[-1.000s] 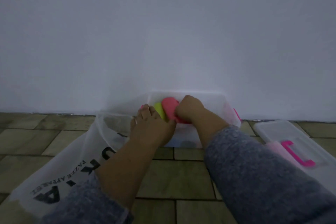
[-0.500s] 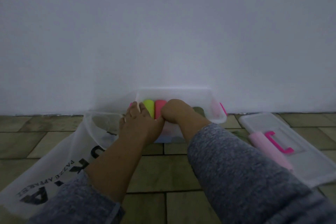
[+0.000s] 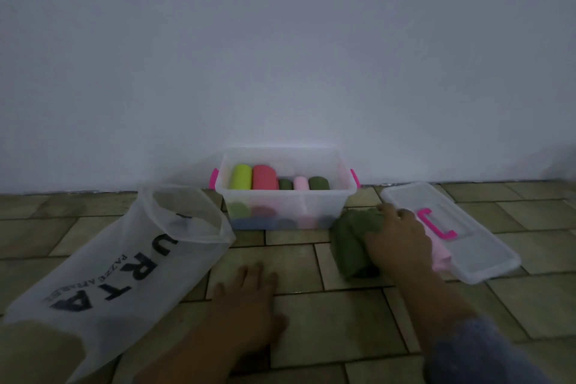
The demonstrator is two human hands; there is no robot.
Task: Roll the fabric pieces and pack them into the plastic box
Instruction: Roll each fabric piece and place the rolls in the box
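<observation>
The clear plastic box (image 3: 343,193) with pink clips stands against the wall. Inside lie several fabric rolls, among them a yellow-green roll (image 3: 241,177), a red roll (image 3: 264,178), a pale pink roll (image 3: 301,183) and dark green ones. A folded dark green fabric piece (image 3: 350,243) lies on the floor right of the box. My right hand (image 3: 397,235) rests on top of it, fingers curled over its far edge. My left hand (image 3: 249,299) lies flat on the tiles, fingers spread, holding nothing. A pale pink fabric piece (image 3: 438,254) lies under my right hand's side, against the lid.
The clear box lid (image 3: 467,246) with a pink handle lies on the floor at the right. A translucent plastic bag (image 3: 124,259) with black lettering lies open at the left. A white wall stands just behind the box. The floor is tiled.
Both hands have left the box, where they were pressing the red roll in. My right hand moved right onto the green fabric; my left hand dropped to the floor.
</observation>
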